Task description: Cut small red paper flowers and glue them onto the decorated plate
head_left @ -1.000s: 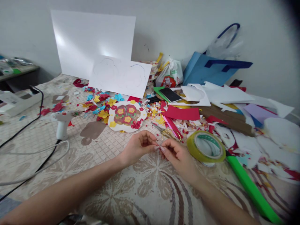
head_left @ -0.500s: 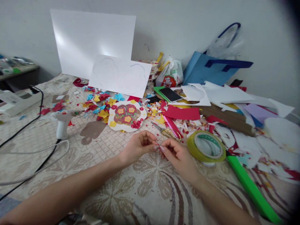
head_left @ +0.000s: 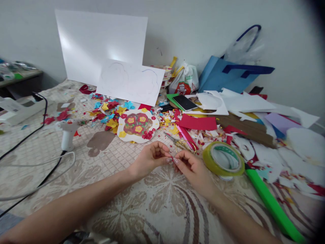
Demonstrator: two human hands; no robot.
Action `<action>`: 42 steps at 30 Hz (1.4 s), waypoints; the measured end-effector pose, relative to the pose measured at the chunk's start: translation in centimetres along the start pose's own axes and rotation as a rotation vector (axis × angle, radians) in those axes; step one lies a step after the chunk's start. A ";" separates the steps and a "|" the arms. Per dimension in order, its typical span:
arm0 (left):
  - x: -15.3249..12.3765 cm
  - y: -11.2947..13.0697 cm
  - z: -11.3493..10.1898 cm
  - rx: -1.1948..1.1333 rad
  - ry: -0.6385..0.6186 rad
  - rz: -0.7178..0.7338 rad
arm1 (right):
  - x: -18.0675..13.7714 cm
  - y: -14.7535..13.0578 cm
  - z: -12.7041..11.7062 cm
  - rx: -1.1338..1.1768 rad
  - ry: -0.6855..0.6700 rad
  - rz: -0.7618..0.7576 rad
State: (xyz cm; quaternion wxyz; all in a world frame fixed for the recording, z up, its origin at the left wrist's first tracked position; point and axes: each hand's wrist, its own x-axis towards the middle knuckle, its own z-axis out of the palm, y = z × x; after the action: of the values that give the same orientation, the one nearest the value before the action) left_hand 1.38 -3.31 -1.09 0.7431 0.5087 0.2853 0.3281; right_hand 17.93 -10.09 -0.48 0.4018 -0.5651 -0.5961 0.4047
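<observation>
Fingertips of my left hand (head_left: 151, 158) and my right hand (head_left: 190, 167) meet above the patterned tablecloth, both closed in a pinch. Between them shows a tiny red paper piece (head_left: 172, 158), mostly hidden by the fingers. Just beyond my hands lie gold-handled scissors (head_left: 180, 143). Behind my left hand sits a white scalloped plaque (head_left: 130, 136) decorated with red and yellow paper flowers. A large roll of yellowish tape (head_left: 212, 162) lies to the right of my right hand.
A white glue gun (head_left: 67, 135) with its cable stands at left. Colourful paper flowers (head_left: 111, 115) are heaped behind the plaque. White boards (head_left: 101, 40) lean on the wall. Red paper (head_left: 198, 122), a phone (head_left: 185, 102), a blue bag (head_left: 215, 76) and a green cutter-like tool (head_left: 271, 203) lie rightward.
</observation>
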 end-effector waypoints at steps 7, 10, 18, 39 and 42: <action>0.0 -0.1 -0.1 -0.027 0.009 0.008 | 0.2 0.2 0.0 0.141 -0.037 0.059; 0.0 0.0 -0.1 -0.018 0.015 0.007 | 0.2 0.2 0.0 0.160 -0.069 0.061; -0.1 0.0 0.1 0.018 0.021 0.010 | 0.2 0.1 0.1 0.131 -0.079 0.076; 0.0 0.0 -0.2 0.122 0.072 0.012 | 0.4 0.7 0.0 0.252 -0.124 0.107; 0.1 0.0 -0.3 0.131 0.074 0.008 | 0.5 0.6 -0.1 0.269 -0.135 0.125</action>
State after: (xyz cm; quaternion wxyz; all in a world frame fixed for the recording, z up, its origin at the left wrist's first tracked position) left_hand 1.17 -3.06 -1.22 0.6959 0.5447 0.3313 0.3304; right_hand 18.22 -9.55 -1.04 0.4070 -0.5135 -0.5258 0.5424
